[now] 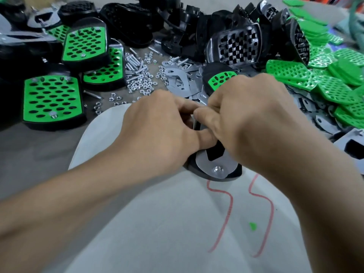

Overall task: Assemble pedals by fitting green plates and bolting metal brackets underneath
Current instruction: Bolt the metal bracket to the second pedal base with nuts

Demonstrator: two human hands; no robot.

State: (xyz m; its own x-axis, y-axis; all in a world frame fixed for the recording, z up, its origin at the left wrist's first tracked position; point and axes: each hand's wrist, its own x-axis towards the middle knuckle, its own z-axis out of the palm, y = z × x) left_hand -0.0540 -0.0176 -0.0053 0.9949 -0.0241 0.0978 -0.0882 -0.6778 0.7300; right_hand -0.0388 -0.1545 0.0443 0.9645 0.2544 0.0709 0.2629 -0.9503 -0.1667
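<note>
Both hands, left & right, pinch at the far end of the bracket on the upturned pedal in the lap, near-end nut on; risk: unseen far nut cross-threads or drops w/ slip.

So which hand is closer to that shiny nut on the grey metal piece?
The right hand. It lies just above the nut, over the metal bracket. The left hand sits farther off to the nut's upper left.
</note>
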